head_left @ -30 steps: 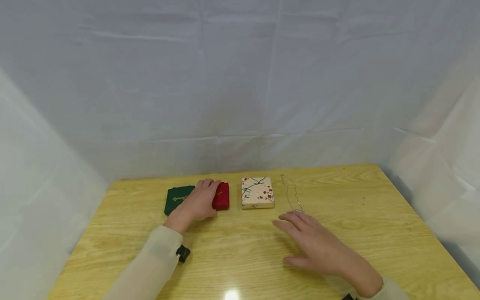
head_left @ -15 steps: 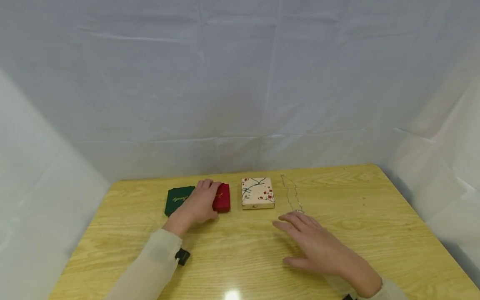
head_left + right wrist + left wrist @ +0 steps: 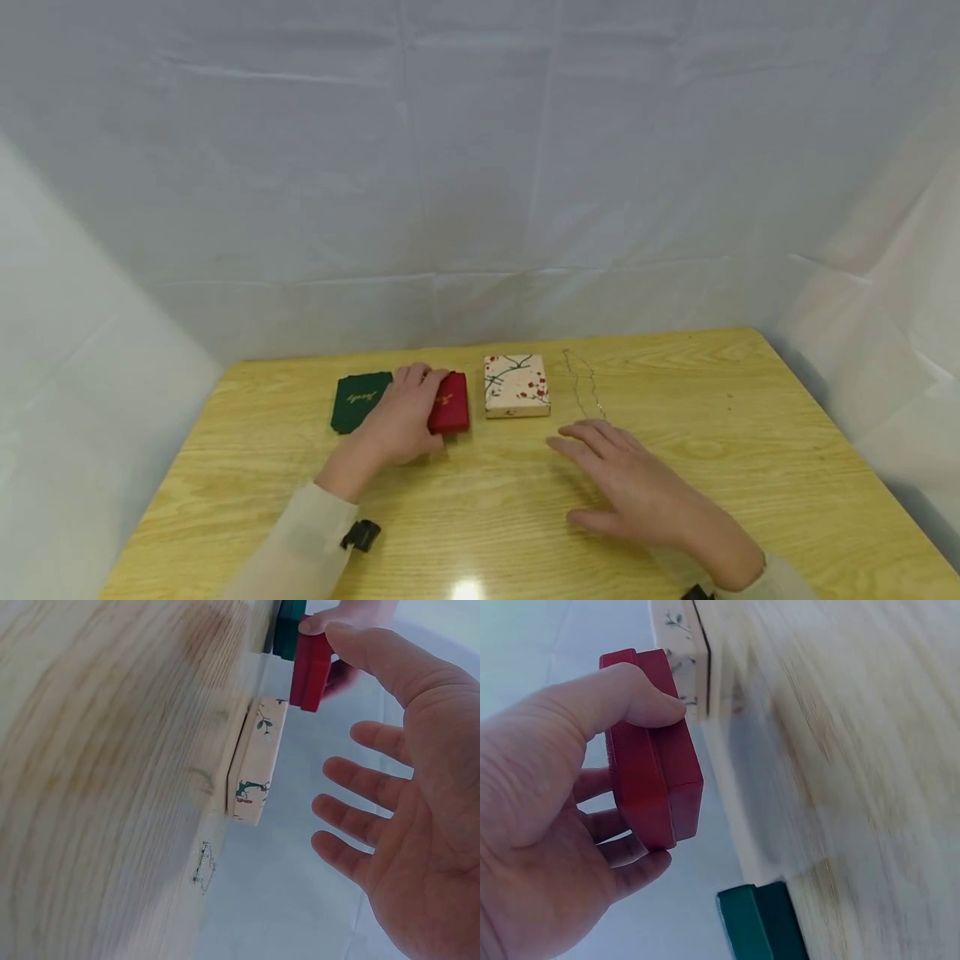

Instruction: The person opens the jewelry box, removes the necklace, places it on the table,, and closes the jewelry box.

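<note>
My left hand (image 3: 401,421) grips a small red jewelry box (image 3: 641,765), thumb on the near side and fingers round the far side. In the left wrist view the box is lifted off the table. A green jewelry box (image 3: 362,400) with gold lettering lies on the table just left of that hand. To the right sits a cream box (image 3: 516,386) printed with branches and red blossoms. My right hand (image 3: 637,492) is held over the table with spread fingers and holds nothing. Beyond its fingertips lies a thin silver chain necklace (image 3: 585,383).
The boxes and necklace lie in a row near the back of the wooden table (image 3: 480,517). A pale cloth backdrop (image 3: 480,183) hangs behind the table and at both sides.
The red box in my left hand has risen slightly and shifted a little to the right and nearer. The right hand stays almost still.
</note>
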Demonstrator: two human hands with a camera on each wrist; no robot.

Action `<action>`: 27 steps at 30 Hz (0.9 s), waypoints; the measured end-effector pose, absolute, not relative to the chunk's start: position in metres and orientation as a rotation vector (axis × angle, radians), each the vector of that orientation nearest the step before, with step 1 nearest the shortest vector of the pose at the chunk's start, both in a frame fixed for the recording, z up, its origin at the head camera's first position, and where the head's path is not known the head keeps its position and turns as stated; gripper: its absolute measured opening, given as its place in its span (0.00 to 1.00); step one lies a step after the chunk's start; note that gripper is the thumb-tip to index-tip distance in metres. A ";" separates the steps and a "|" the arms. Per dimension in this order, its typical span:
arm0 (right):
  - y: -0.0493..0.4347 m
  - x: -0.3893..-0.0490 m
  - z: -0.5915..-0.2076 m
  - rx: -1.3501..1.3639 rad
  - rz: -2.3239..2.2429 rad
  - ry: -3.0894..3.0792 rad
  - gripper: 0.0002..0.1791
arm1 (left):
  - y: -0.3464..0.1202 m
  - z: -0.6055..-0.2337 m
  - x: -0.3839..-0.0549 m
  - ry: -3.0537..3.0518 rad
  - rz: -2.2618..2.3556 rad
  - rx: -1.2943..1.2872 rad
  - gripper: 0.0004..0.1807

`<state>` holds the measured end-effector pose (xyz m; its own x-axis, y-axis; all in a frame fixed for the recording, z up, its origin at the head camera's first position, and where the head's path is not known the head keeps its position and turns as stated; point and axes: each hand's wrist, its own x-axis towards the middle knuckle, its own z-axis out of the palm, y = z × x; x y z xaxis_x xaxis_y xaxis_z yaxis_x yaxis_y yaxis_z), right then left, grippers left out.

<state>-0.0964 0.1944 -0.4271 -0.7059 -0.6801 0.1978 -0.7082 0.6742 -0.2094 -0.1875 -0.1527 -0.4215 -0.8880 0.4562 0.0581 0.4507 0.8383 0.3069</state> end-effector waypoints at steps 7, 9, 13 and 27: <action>0.194 -0.101 -0.427 1.150 0.422 -2.787 0.50 | -0.144 -0.418 -0.169 3.001 0.492 0.804 0.52; 0.193 -0.102 -0.428 1.152 0.418 -2.784 0.50 | -0.140 -0.417 -0.163 2.989 0.501 0.805 0.52; 0.191 -0.104 -0.428 1.146 0.421 -2.791 0.50 | -0.132 -0.416 -0.152 2.981 0.494 0.822 0.52; 0.182 -0.106 -0.428 1.150 0.494 -2.808 0.51 | -0.106 -0.422 -0.116 2.907 0.497 0.909 0.54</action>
